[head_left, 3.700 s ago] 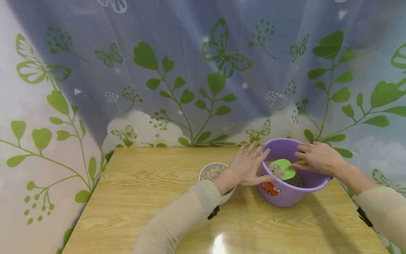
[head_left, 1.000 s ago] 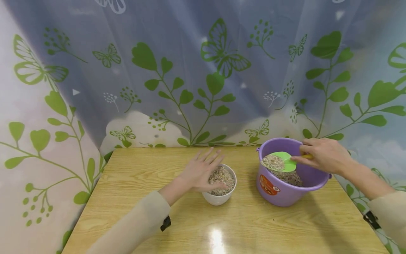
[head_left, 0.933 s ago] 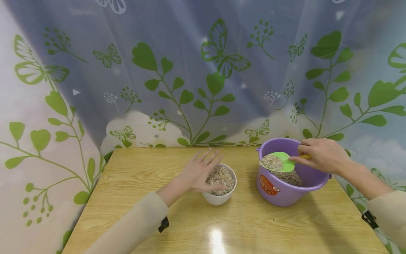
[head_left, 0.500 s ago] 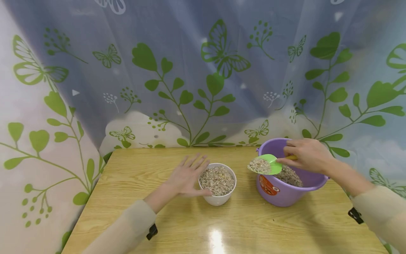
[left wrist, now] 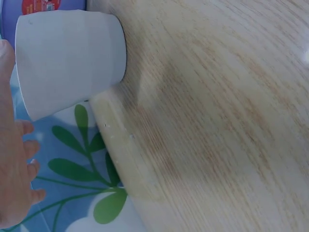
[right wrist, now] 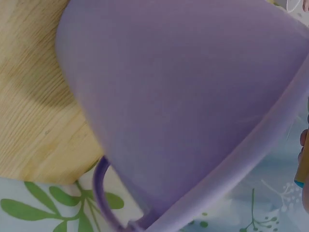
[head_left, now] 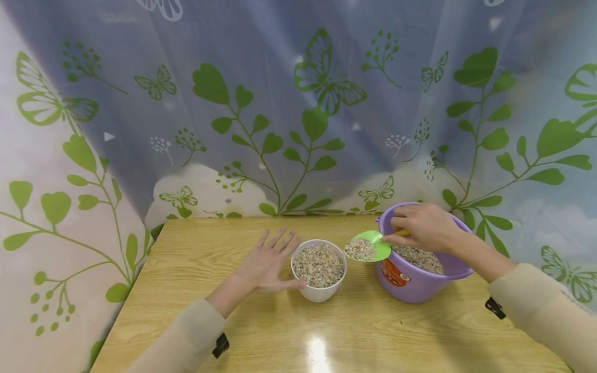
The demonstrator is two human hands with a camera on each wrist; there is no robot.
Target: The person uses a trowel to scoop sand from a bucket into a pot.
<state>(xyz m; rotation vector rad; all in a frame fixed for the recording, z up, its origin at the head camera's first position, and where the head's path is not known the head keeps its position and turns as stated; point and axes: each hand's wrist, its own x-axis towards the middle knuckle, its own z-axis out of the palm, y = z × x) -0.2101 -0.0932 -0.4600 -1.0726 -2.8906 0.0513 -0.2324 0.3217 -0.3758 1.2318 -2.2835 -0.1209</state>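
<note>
My right hand grips the yellow handle of a green scoop above the purple bucket. The scoop carries a heap of pale grainy material, and its tip overlaps the right rim of a white bowl in the head view. That bowl is filled close to its rim with similar grains. My left hand is spread flat with straight fingers at the bowl's left side, thumb right at the rim. In the left wrist view the bowl stands beside the left hand.
More grains lie inside the bucket, which has a red sticker on its front and a side handle loop. Everything stands on a wooden table. A patterned curtain hangs behind the table's back edge.
The right hand has carried the loaded scoop leftward out of the bucket toward the bowl. The left hand has moved from the bucket's rim, across the bowl, to its left side.
</note>
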